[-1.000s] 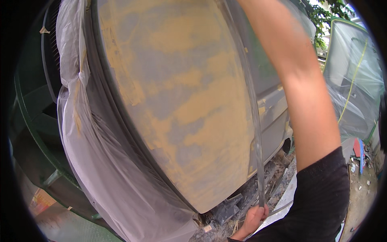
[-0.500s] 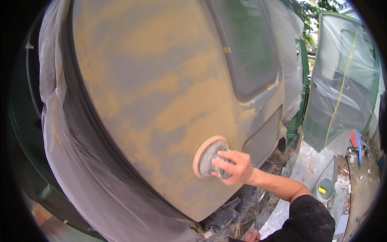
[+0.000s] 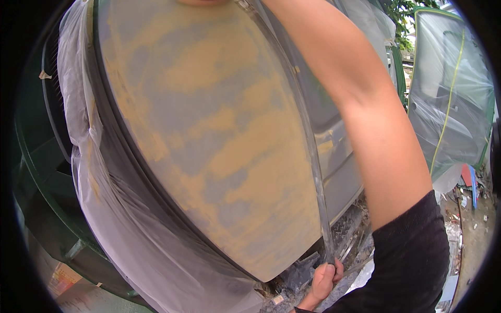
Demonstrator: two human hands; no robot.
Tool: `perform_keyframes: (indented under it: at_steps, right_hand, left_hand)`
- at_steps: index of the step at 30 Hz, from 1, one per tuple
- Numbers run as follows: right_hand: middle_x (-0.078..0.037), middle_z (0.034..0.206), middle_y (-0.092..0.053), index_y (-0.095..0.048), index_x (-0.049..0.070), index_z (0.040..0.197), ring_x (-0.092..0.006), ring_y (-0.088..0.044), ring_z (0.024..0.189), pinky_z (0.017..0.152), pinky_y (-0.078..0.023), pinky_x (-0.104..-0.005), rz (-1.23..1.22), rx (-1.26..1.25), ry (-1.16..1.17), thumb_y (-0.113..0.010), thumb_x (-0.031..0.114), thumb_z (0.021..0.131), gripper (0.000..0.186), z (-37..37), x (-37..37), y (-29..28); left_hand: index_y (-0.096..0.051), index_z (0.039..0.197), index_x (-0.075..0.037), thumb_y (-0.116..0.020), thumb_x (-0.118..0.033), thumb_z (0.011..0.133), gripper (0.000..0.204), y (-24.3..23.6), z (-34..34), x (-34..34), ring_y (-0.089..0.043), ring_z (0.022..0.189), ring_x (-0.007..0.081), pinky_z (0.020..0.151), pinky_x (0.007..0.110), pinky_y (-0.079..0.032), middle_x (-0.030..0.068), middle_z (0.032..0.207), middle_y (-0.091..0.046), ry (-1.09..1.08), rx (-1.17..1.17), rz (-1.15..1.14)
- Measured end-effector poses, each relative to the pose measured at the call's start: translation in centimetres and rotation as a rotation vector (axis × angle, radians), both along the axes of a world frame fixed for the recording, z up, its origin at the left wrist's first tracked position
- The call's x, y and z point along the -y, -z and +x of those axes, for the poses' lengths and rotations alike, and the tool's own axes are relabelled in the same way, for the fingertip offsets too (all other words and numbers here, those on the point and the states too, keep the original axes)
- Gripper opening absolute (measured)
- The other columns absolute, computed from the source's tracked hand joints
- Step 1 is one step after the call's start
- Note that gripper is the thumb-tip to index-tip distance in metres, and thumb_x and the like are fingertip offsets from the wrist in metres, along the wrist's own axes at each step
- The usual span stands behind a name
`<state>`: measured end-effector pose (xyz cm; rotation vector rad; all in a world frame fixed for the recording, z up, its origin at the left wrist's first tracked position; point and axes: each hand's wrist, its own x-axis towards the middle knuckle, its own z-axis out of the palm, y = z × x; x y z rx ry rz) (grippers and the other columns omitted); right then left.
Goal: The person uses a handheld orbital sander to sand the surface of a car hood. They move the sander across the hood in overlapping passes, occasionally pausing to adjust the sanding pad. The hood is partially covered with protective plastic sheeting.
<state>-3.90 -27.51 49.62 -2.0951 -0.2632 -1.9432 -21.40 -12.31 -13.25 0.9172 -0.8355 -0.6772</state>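
Observation:
My left hand [image 3: 322,281] is closed around a grey hose [image 3: 316,167] near the lower edge. The hose runs taut up along the right side of a curved vehicle body panel [image 3: 209,135], patchy in tan and dull grey. My right arm [image 3: 360,104], in a short black sleeve, stretches up past the top edge, so the right hand is out of sight. Only the lower rim of the round sander's orange-pink pad [image 3: 202,2] shows at the top edge, over the upper part of the panel.
Translucent plastic sheeting [image 3: 130,229] hangs along the panel's left side, over dark green bodywork [image 3: 42,182]. A plastic-wrapped green door [image 3: 451,94] stands at the right. Debris [image 3: 355,224] lies on the ground below the panel, and a blue strip [image 3: 473,188] lies farther right.
My right arm has swung far up, carrying the sander from the panel's lower right to the top edge. The left hand has risen further into view, and the hose now stretches upward.

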Motion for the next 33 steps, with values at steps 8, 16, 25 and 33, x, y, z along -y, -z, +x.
perform_keyframes:
  at_steps: [8, 16, 25, 33]
  right_hand:
    - [-0.017, 0.112, -0.073, -0.071, 0.006, 0.115, -0.0375, -0.071, 0.102, 0.088, -0.059, -0.0454, -0.122, -0.031, -0.169, -0.092, 0.022, 0.069, 0.052, -2.9, 2.5, 40.5]
    - [-0.011, 0.111, -0.073, -0.076, 0.019, 0.116, -0.0295, -0.075, 0.091, 0.073, -0.063, -0.0376, -0.162, -0.145, -0.076, -0.092, 0.028, 0.07, 0.05, -6.5, 1.1, 54.4]
    - [-0.023, 0.109, -0.075, -0.07, 0.001, 0.118, -0.0356, -0.073, 0.101, 0.09, -0.059, -0.0439, -0.032, -0.036, -0.081, -0.076, 0.034, 0.077, 0.054, -3.3, 0.9, 12.7]
    - [-0.014, 0.109, -0.073, -0.074, 0.013, 0.11, -0.0341, -0.075, 0.099, 0.079, -0.063, -0.0411, -0.157, -0.086, -0.096, -0.092, 0.025, 0.069, 0.046, -4.7, -0.7, 50.1]
  left_hand:
    - [-0.05, 0.075, -0.007, -0.034, -0.054, 0.113, 0.063, 17.1, -5.8, -6.8, -0.037, 0.061, 0.0088, 0.058, 0.026, -0.03, -0.0036, 0.067, -0.041, -0.005, -0.325, 0.421]
    - [-0.051, 0.075, -0.007, -0.033, -0.056, 0.113, 0.064, 21.5, -8.6, -7.0, -0.037, 0.059, 0.0091, 0.058, 0.026, -0.031, -0.0034, 0.066, -0.042, 0.137, -0.374, 0.517]
    - [-0.057, 0.083, -0.003, -0.04, -0.055, 0.111, 0.062, 8.8, -4.8, -2.7, -0.036, 0.062, 0.0081, 0.058, 0.028, -0.03, -0.0046, 0.069, -0.042, 0.001, -0.036, 0.108]
    - [-0.048, 0.07, -0.01, -0.033, -0.063, 0.11, 0.068, 15.3, -8.6, -9.4, -0.04, 0.057, 0.0121, 0.056, 0.029, -0.033, -0.0021, 0.062, -0.041, -0.023, -0.32, 0.473]
